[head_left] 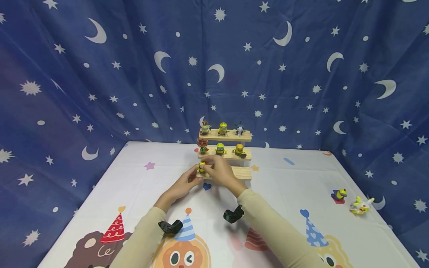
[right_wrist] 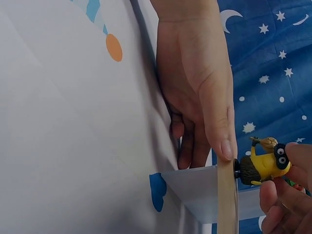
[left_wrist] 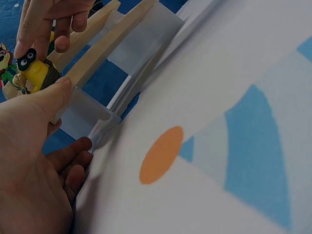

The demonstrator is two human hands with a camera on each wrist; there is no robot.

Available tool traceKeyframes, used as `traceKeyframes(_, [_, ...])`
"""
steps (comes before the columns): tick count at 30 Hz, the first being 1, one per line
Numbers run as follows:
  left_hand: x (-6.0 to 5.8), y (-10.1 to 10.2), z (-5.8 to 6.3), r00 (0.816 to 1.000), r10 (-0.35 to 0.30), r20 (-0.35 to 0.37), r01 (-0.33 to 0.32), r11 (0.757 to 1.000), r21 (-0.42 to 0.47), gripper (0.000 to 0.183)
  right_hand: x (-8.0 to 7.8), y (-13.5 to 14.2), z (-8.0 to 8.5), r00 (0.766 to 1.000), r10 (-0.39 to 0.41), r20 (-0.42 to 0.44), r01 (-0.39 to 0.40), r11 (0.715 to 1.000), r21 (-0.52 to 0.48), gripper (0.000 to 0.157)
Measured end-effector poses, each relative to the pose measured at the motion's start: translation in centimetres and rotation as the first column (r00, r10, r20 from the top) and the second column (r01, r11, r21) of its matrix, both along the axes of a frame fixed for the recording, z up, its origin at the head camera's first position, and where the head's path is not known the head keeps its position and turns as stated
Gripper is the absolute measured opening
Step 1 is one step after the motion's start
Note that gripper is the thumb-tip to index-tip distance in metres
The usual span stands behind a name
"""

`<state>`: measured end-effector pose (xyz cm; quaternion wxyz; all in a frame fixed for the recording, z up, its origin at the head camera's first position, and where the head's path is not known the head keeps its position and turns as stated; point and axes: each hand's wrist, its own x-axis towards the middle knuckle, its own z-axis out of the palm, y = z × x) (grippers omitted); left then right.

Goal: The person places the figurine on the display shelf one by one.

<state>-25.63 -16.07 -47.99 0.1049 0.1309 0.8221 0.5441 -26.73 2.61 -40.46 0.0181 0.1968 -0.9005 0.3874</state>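
A three-tier wooden display shelf (head_left: 242, 172) with clear side supports stands at the back of the table. A yellow minion figure (right_wrist: 264, 167) with a black mask and a brown skirt is upright at the left end of the lowest board. My right hand (head_left: 221, 172) pinches it by the head. My left hand (head_left: 182, 185) holds that end of the shelf, its thumb at the wooden board (right_wrist: 226, 200) near the figure's feet and its other fingers lower by the clear side support (left_wrist: 90, 109).
Several figures stand on the upper boards, including a red-headed one (head_left: 202, 146) and a minion with overalls (head_left: 239, 150). At the table's right lie a caped minion (head_left: 340, 195) and a white-yellow figure (head_left: 361, 205). A blue star-print curtain (head_left: 187, 74) hangs behind the white printed tablecloth (head_left: 285, 186).
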Motion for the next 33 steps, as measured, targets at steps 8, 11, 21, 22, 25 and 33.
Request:
traceKeyframes(8, [-0.1,0.0,0.0,1.0,-0.018,-0.013,0.018,1.0,-0.005,0.075,-0.1,0.2,0.4,1.0,0.023,0.007,-0.023,1.0,-0.017,0.027])
traceKeyframes(11, [-0.2,0.0,0.0,1.0,-0.024,-0.02,0.024,1.0,-0.006,0.074,-0.1,0.2,0.5,1.0,0.024,0.01,-0.024,1.0,-0.018,0.026])
traceKeyframes(21, [-0.1,0.2,0.1,1.0,-0.005,-0.005,0.005,1.0,-0.002,0.075,0.1,0.4,0.8,1.0,-0.001,0.002,0.001,1.0,-0.008,0.029])
traceKeyframes(22, [-0.1,0.2,0.1,1.0,-0.005,-0.005,0.005,1.0,0.0,0.076,0.2,0.4,0.9,1.0,-0.003,0.004,0.003,1.0,-0.01,0.029])
traceKeyframes(25, [0.0,0.2,0.1,1.0,-0.001,-0.003,0.001,1.0,0.006,0.075,0.3,0.6,1.0,1.0,-0.003,0.002,0.003,1.0,-0.013,0.028])
traceKeyframes(33, [0.0,0.2,0.1,1.0,0.012,0.009,-0.012,1.0,0.002,0.077,0.8,1.0,1.7,1.0,-0.005,-0.021,0.004,1.0,-0.03,0.027])
